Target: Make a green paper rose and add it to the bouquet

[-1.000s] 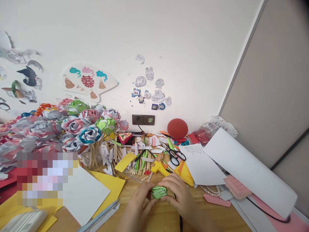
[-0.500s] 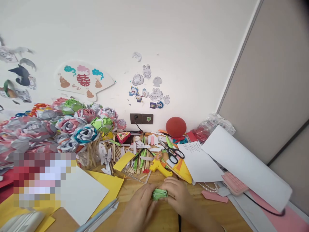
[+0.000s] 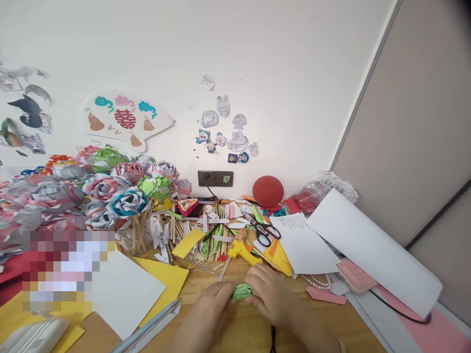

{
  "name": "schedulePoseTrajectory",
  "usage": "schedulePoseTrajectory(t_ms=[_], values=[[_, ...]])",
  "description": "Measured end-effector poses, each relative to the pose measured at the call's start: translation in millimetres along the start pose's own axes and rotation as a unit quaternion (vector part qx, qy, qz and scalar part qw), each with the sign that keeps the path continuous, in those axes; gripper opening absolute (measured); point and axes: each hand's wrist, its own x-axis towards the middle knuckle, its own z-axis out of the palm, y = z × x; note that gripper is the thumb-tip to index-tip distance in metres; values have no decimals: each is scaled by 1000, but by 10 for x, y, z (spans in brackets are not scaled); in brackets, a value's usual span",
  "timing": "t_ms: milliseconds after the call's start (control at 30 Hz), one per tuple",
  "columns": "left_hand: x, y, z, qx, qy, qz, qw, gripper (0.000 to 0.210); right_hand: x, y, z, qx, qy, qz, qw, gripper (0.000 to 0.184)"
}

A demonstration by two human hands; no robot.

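Between my two hands, low over the wooden table [image 3: 206,284], is a small green bundle [image 3: 242,292] with fine creases, perhaps crumpled or pleated paper. My left hand [image 3: 217,304] has its fingers curled round the bundle's left end. On the right end, my right hand [image 3: 267,291] closes with bent fingers; its fingertips are partly hidden. Just beyond the hands lies a yellow hot glue gun [image 3: 245,252]. Black-handled scissors [image 3: 267,234] rest behind it on paper scraps.
Paper flowers [image 3: 106,189] crowd the left. Wooden sticks [image 3: 198,252] and paper strips cover the back. A red balloon [image 3: 268,191] sits by the wall. To the right are a rolled white sheet [image 3: 375,250] and a pink calculator-like device [image 3: 356,275]. A grey-blue pen-like stick [image 3: 147,326] lies front left.
My hands have shifted slightly and the green bundle has turned a little between them, showing more of its creased side. The view has moved slightly.
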Motion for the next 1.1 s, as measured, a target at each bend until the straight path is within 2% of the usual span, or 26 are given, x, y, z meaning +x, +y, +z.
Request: schedulePoseTrajectory(t_ms=[100,300,467,667,833,1100], values=[[11,10,-9,-28,-13,-7,999,22,-20,-3,31,28,21,-9,999,51],[8,-12,11,-47,-18,-5,999,19,-10,-32,-8,94,42,-18,994,43],[9,-7,-11,-57,-20,-2,998,17,8,-25,-58,92,38,-18,995,45],[11,65,-68,-93,-75,-26,992,17,-12,23,-52,18,46,-16,999,62],[2,142,-105,-145,-135,-55,979,15,-22,-29,36,20,49,-19,998,59],[-7,148,-52,-193,-117,-55,973,25,-12,-72,59,90,58,15,994,54]])
